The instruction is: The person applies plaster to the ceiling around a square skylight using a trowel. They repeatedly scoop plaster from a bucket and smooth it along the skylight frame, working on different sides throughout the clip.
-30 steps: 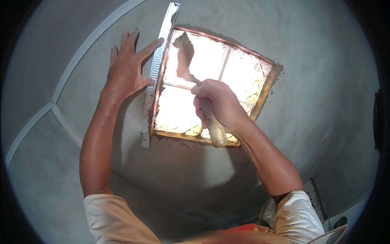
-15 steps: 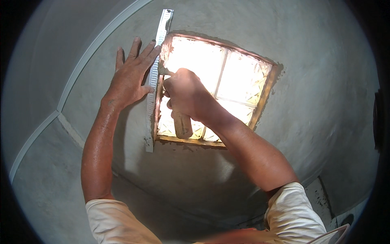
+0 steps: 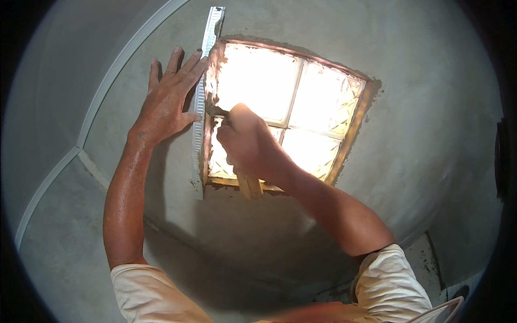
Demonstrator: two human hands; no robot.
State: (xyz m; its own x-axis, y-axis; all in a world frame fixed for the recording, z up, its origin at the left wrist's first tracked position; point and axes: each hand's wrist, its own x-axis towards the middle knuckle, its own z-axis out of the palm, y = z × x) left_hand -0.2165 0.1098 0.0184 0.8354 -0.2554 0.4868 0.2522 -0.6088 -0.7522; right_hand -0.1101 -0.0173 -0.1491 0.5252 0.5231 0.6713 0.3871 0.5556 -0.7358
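My left hand (image 3: 166, 105) lies with spread fingers against the grey wall, its fingertips and thumb pressing the edge of a long ribbed metal strip (image 3: 198, 132). The strip stands nearly upright along the left side of a glass block window (image 3: 318, 121). My right hand (image 3: 249, 142) is closed round a trowel, whose wooden handle (image 3: 250, 186) hangs below the fist. The trowel's dark blade (image 3: 213, 109) meets the window's left inner edge, beside the strip. Wet mortar is smeared along that edge; the fist hides part of the trowel.
Bright light comes through the glass blocks. A brownish recess edge (image 3: 349, 132) with rough mortar frames the window. White trim (image 3: 110, 75) runs along the upper left, where the wall meets a grey surface. A dark object (image 3: 501, 159) sits at the far right.
My right hand and the trowel have moved down along the window's left edge, and the handle has swung to the right. The left hand still presses the strip in place.
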